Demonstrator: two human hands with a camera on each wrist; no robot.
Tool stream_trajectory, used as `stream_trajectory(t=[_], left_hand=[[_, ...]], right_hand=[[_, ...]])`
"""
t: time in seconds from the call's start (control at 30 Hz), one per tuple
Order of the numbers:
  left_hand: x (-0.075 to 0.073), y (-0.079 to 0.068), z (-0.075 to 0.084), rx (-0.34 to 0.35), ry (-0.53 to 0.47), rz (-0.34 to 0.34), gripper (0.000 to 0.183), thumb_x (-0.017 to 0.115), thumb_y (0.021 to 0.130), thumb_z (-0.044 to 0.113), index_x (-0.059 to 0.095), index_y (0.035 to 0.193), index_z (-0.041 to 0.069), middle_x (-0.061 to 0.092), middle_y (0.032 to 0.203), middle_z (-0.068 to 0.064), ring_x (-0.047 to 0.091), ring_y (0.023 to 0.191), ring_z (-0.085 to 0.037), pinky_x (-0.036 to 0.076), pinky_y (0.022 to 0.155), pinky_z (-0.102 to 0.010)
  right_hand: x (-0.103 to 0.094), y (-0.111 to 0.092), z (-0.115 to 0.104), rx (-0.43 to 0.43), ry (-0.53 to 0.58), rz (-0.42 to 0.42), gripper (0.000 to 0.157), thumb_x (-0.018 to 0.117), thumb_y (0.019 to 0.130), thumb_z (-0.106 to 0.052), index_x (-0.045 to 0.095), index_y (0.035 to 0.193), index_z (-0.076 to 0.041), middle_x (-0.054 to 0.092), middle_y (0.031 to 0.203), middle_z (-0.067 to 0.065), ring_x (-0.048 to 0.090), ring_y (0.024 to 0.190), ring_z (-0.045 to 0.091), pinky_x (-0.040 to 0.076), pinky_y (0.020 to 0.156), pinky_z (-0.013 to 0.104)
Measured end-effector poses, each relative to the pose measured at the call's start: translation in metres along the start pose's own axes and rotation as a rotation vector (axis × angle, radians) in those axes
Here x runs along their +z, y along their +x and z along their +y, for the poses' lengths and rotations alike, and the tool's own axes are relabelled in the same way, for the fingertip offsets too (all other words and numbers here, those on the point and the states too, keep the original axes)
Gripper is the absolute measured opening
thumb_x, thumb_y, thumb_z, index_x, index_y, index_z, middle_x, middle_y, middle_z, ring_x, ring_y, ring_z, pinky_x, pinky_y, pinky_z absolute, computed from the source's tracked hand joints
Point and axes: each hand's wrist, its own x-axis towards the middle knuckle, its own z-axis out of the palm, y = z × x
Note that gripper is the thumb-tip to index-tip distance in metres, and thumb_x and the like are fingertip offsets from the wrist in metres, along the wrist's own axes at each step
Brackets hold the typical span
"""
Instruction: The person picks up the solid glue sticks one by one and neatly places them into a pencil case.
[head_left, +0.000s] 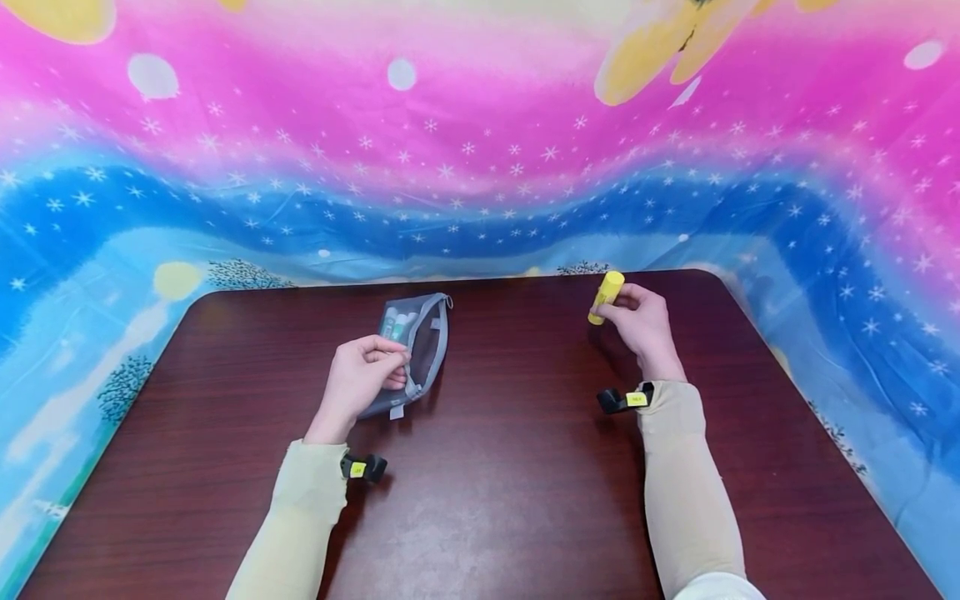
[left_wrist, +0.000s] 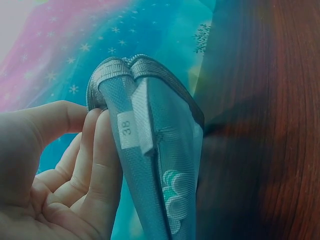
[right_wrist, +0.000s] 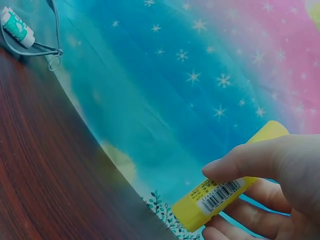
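Note:
My left hand (head_left: 363, 375) pinches the edge of a grey mesh zipper pouch (head_left: 437, 358), whose mouth gapes toward the right. Through the mesh show white-and-green tubes (head_left: 397, 325). Seen in the left wrist view, the thumb and fingers grip the pouch's zipped rim (left_wrist: 112, 67), beside a small tag (left_wrist: 126, 129) marked 38. At the right, my right hand (head_left: 641, 325) holds a yellow glue stick (head_left: 607, 296) between thumb and fingers, tilted, over the far part of the table. A barcode label (right_wrist: 220, 196) on the glue stick faces the right wrist view.
The dark wood table (head_left: 480, 500) has its far edge against a pink and blue patterned cloth (head_left: 480, 167) that hangs behind and at the sides. A black wrist camera (head_left: 367, 468) is strapped on the left wrist, another camera (head_left: 615, 401) on the right.

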Motion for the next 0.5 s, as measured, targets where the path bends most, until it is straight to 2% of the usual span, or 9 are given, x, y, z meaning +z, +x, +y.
stream_trajectory(t=[0.17,0.5], left_hand=[[0.0,0.0,0.0,0.0,0.001,-0.002,0.021,0.075,0.093,0.007,0.073,0.109,-0.007,0.073,0.083,-0.018,0.07,0.063,-0.022,0.063,0.064,-0.034],[-0.001,0.0,0.0,-0.003,0.004,0.003,0.022,0.075,0.093,0.007,0.072,0.11,-0.007,0.073,0.082,-0.018,0.071,0.064,-0.024,0.063,0.065,-0.035]], right_hand=[[-0.001,-0.004,-0.006,0.001,0.006,0.009,0.048,0.077,0.092,-0.019,0.062,0.133,0.0,0.064,0.126,0.017,0.058,0.116,0.026,0.047,0.102,0.04],[-0.001,-0.007,-0.013,-0.054,0.024,0.064,0.046,0.078,0.092,-0.024,0.066,0.131,-0.003,0.065,0.12,0.012,0.059,0.11,0.02,0.051,0.09,0.03]])
